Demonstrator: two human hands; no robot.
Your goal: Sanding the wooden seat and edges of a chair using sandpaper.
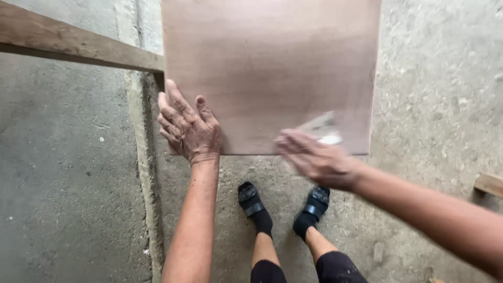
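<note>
While pressed flat, fingers spread, on near-left corner of board (272, 68), left hand (189, 126) steadies. Right hand (314, 157) blurred, rubbing pale sheet (322, 128) at near edge; grip unclear. Sanding apparently midway.

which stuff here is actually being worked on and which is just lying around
In use:
- plywood board
- left hand, flat on the board's near left corner
- right hand, blurred, on a pale sheet, perhaps sandpaper

Lying about:
- wooden beam at left
- wood offcut at right
- concrete floor
</note>
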